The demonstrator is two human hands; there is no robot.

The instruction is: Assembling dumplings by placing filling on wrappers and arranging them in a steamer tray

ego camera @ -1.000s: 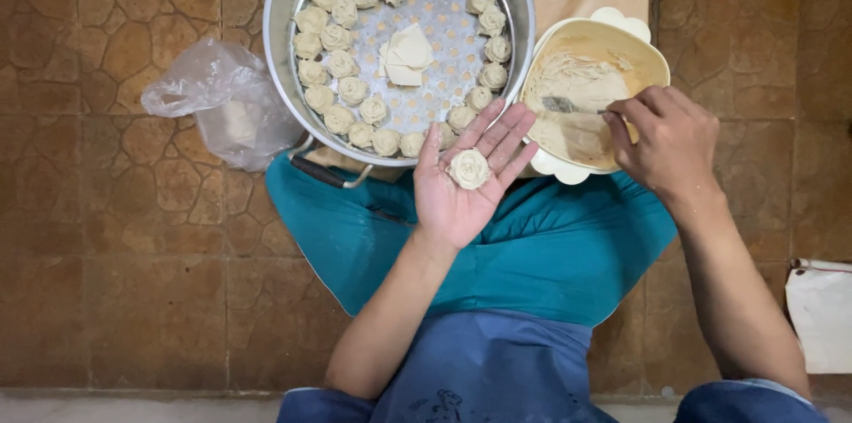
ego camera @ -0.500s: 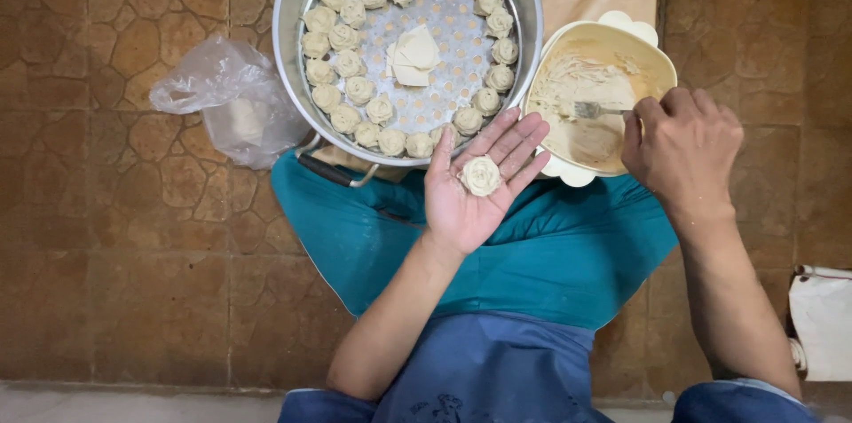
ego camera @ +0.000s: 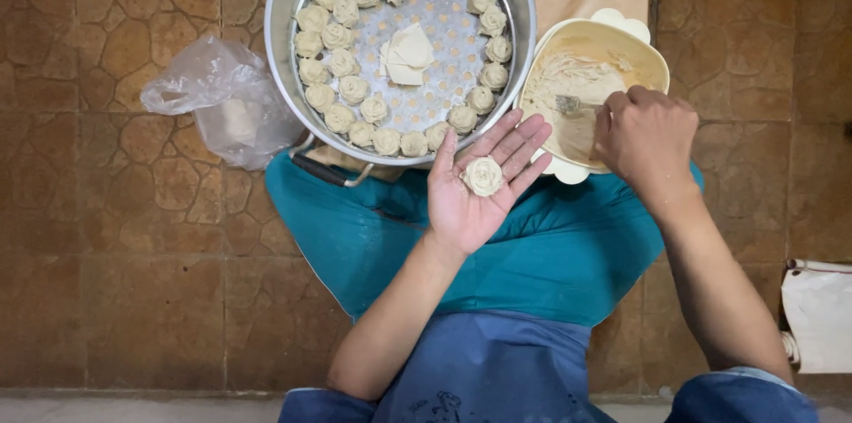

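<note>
Item 1: our left hand (ego camera: 475,192), palm up, fingers spread apart & flat, closed on nothing; one folded dumpling (ego camera: 483,175) lay on the base of the fingers, touching the palm. Item 2: our right hand (ego camera: 646,137), knuckles up, fingers curled together round the handle of a metal utensil (ego camera: 572,104) whose working end sat in the filling; which kind of utensil we could not tell. Item 3: cream plastic bowl (ego camera: 652,55), scalloped rim, smeared inside w/ pale filling paste, standing just beside the steamer on its right. Item 4: round metal steamer tray (ego camera: 288,41), perforated base, approx. two rings of finished dumplings (ego camera: 355,90) along the near and left wall, single ring on the right; centre mostly bare. Item 5: small stack of square wrappers (ego camera: 406,55) lying mid-tray, apart from the dumplings. Item 6: crumpled clear plastic bag (ego camera: 222,103), left of the tray, touching its wall, on the brown tiled floor (ego camera: 115,281). Item 7: teal cloth (ego camera: 373,237) over our lap, under both hands, its far edge reaching beneath tray & bowl. Item 8: white object (ego camera: 821,316) at the right edge of view, cut off, kind unclear.
</note>
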